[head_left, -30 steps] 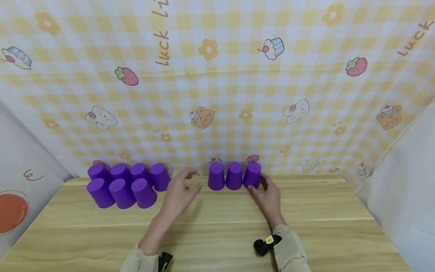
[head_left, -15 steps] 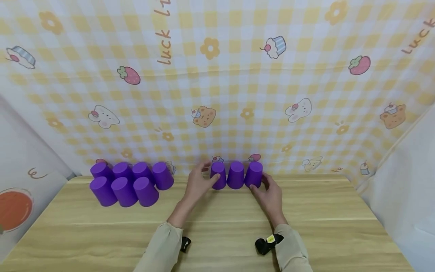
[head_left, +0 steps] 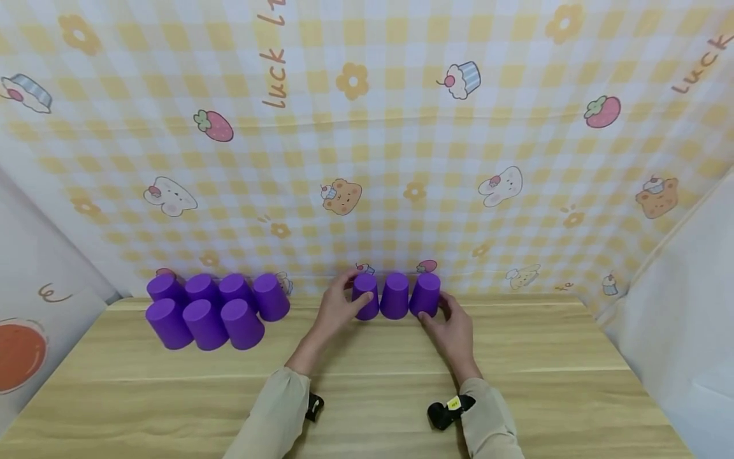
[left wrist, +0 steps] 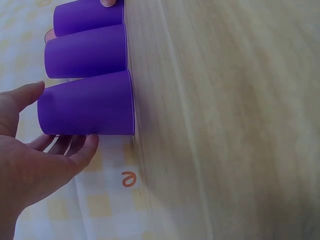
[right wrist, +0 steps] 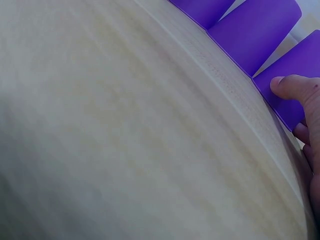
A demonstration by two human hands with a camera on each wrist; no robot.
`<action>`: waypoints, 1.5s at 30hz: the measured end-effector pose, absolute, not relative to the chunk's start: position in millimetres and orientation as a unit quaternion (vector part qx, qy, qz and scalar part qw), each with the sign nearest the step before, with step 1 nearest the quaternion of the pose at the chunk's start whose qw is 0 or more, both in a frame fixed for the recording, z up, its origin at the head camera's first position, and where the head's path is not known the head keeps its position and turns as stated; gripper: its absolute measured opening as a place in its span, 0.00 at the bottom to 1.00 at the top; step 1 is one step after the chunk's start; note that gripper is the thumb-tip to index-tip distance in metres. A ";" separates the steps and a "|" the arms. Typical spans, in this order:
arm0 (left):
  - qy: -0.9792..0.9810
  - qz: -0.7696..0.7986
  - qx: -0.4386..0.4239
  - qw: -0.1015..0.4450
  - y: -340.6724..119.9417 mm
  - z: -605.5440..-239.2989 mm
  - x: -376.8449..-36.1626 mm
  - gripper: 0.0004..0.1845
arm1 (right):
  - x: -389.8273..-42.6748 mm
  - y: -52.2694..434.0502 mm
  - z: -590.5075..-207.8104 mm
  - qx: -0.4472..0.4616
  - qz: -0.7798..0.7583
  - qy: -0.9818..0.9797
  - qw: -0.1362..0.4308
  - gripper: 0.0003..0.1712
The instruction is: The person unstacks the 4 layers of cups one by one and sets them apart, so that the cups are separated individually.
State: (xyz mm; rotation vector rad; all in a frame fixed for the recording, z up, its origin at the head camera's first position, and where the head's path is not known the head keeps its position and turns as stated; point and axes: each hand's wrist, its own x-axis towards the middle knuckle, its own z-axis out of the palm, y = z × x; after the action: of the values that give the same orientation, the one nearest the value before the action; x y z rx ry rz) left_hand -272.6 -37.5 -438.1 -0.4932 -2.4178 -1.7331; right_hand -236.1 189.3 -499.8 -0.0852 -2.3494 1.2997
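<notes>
Three upside-down purple plastic cups stand side by side in a row at the back of the table. My left hand (head_left: 338,309) is around the left-end cup (left wrist: 90,105), fingers along its outer side and thumb near its raised base. At the other end, my right hand (head_left: 455,328) holds the right-end cup (head_left: 425,294), its thumb on the front and its fingers partly hidden behind. Between them the middle cup (head_left: 394,296) is touched by neither hand. In the right wrist view my right thumb (right wrist: 287,87) presses low on the cup wall near the rim.
Several more upside-down purple cups (head_left: 205,326) stand in two rows at the left of the wooden table (head_left: 367,395). A yellow-checked cloth (head_left: 367,146) hangs right behind the cups. White side walls (head_left: 676,319) flank the table.
My left hand has moved right, from the gap beside the left group to the left-end cup of the row. My right hand stays at the right-end cup.
</notes>
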 end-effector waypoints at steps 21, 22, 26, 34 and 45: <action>-0.814 -0.559 -0.142 0.061 -51.3 -434.6 -258.1 0.26 | -235.2 187.2 -497.7 -0.030 0.480 -0.848 0.224 0.31; -0.815 -0.559 -0.142 0.057 -52.7 -432.6 -256.2 0.26 | -235.0 187.2 -497.5 -0.031 0.480 -0.848 0.223 0.31; -0.814 -0.559 -0.149 0.050 -58.5 -416.1 -241.1 0.25 | -234.2 187.5 -496.7 -0.032 0.478 -0.850 0.220 0.32; -0.824 -0.540 -0.165 0.045 -76.3 -404.1 -214.1 0.24 | -235.2 187.8 -497.7 -0.032 0.476 -0.851 0.219 0.31; -0.830 -0.529 -0.178 0.011 -115.8 -386.7 -181.0 0.22 | -233.8 188.1 -497.7 -0.038 0.474 -0.853 0.217 0.32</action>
State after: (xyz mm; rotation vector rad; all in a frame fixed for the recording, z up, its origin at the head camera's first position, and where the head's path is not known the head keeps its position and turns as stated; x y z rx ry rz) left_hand -181.0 -115.8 -386.7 -0.5555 -2.5875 -1.6500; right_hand -233.8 188.1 -497.7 -0.1055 -2.3617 1.3126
